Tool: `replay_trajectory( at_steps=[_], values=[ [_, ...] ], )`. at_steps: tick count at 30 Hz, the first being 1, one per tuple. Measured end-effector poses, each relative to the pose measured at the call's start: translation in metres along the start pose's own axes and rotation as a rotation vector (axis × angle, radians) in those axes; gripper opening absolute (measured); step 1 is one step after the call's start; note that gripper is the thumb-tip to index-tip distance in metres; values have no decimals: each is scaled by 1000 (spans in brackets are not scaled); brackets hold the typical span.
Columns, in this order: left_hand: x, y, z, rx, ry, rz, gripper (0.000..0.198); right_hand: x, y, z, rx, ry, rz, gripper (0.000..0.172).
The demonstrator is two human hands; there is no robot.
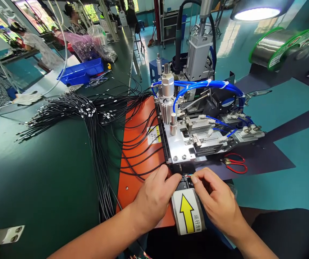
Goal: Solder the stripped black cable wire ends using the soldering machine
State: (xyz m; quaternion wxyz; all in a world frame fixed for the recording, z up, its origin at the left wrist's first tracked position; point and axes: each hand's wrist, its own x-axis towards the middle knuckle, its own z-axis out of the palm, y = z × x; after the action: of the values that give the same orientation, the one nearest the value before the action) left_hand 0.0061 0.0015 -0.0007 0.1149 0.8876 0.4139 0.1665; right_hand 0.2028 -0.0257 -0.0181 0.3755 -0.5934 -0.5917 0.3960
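Note:
My left hand (158, 190) is closed, its thumb and curled fingers pressed at the front of the machine's feed track. Thin coloured wires (188, 176) show between the two hands at the end of a cable; the left fingers hide most of that cable. My right hand (215, 199) pinches the wires between thumb and forefinger. Just below the hands is a metal block with a yellow arrow label (187, 212). Black cables (140, 154) lie across the orange plate (138, 135) and run in under the machine's edge (180, 147).
A thick bundle of black cables (93, 144) spreads over the green table (49, 176). Red-handled cutters (235, 163) lie right of the machine. A solder spool (281, 48) and a lamp (259, 12) stand at upper right. A blue bin (81, 72) sits farther back; people work beyond.

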Motion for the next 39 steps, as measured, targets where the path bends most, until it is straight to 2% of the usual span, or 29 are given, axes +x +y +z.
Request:
replay_trajectory(
  at_steps=[6, 10, 13, 17, 24, 29, 39],
  values=[
    [0, 0, 1, 23, 1, -3, 26, 2, 3, -1, -25, -13, -35, 22],
    [0, 0, 0, 27, 6, 1, 25, -1, 1, -6, -58, 40, -35, 16],
    [0, 0, 1, 35, -5, -5, 26, 1, -3, -9, -106, 69, -155, 9],
    [-1, -1, 2, 22, -34, -16, 25, 9, -7, -7, -157, 48, -337, 9],
    [-1, -1, 1, 41, -55, 0, 27, 19, -3, -4, -204, 65, -392, 10],
    [0, 1, 0, 75, -42, 1, 26, 18, -1, -4, -215, 83, -298, 12],
    [1, 1, -2, 89, -45, 11, 25, 15, -6, -2, -63, -5, 166, 30]
  ],
)
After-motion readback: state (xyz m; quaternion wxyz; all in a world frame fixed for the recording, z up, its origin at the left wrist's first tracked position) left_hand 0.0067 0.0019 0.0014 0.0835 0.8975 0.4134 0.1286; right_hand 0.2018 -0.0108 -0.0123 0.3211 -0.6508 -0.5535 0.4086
